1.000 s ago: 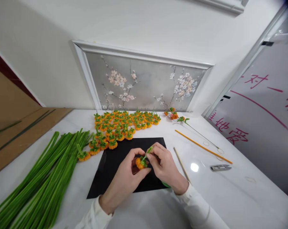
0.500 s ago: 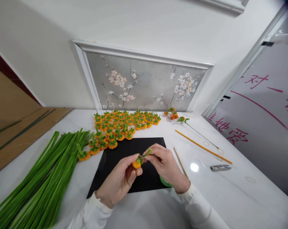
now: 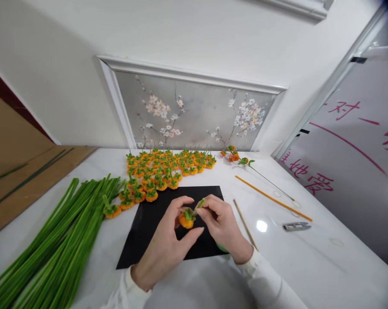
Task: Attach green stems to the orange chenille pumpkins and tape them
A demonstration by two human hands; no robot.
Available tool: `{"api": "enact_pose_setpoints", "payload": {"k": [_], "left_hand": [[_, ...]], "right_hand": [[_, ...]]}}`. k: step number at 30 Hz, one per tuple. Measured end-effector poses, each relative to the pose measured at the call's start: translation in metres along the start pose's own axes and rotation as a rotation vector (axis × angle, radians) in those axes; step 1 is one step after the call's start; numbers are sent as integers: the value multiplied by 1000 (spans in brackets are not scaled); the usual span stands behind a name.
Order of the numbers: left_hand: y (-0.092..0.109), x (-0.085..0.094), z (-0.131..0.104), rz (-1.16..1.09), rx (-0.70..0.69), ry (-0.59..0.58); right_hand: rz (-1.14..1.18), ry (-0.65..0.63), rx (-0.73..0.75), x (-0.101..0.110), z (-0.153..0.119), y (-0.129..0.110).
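We have a small orange pipe-cleaner pumpkin (image 3: pixel 186 220) lifted just above the black mat (image 3: pixel 155 231), near the middle of the table. Our left hand (image 3: pixel 168 249) cups it from below and behind, thumb and fingers pinching the orange body, which seems to steady it so the top faces up. Our right hand (image 3: pixel 221 225) pinches the green stem (image 3: pixel 198 205) that sticks up and to the right from the pumpkin's leafy crown, fingertips pressed together on it; a bit of green shows under that wrist, too hidden to identify.

The dark mat probably makes the bright fuzz easier to see. Beyond it, finished pumpkins (image 3: pixel 161 169) lie crowded together toward the wall, out of the working space but within reach. To the left a thick bundle of green pipe cleaners (image 3: pixel 55 249) lies lengthwise on the white table (image 3: pixel 309 266). On the right lie a thin wooden stick (image 3: pixel 245 223), an orange pipe cleaner (image 3: pixel 272 197), metal snips (image 3: pixel 297 226) and a wired sprig with orange blossoms (image 3: pixel 235 156).

A board (image 3: pixel 351 150) at the right carries pink handwritten Chinese characters; we can read "对" and "一", the rest is cut off or unclear
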State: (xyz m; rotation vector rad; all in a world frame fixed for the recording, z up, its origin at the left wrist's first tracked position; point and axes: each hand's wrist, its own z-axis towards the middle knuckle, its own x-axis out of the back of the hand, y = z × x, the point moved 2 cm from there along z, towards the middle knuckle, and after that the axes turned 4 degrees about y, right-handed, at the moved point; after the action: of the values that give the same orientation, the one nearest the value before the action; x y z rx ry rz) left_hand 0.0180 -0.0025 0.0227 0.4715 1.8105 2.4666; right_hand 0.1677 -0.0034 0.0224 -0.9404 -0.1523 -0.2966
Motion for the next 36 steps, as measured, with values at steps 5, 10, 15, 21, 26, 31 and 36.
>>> {"api": "enact_pose_setpoints", "payload": {"k": [5,10,15,21,26,31,36], "left_hand": [[-6,-3,-3,475,-363,138],[-1,0,-3,509,-373,179],[0,2,1,272,-122,80],[4,0,5,-302,311,-111],[6,1,3,-646,570,-155],[-1,5,0,-929,760,-89],[-4,4,-1,-1076,823,-259]], "right_hand": [[5,4,-34,-5,-3,1],[0,-14,-44,-8,-4,0],[15,-61,20,-4,-1,-2],[-24,-77,68,-1,0,-1],[-18,-76,71,0,1,-3],[112,-97,-2,0,2,-5],[298,-122,-97,-2,1,-9]]}}
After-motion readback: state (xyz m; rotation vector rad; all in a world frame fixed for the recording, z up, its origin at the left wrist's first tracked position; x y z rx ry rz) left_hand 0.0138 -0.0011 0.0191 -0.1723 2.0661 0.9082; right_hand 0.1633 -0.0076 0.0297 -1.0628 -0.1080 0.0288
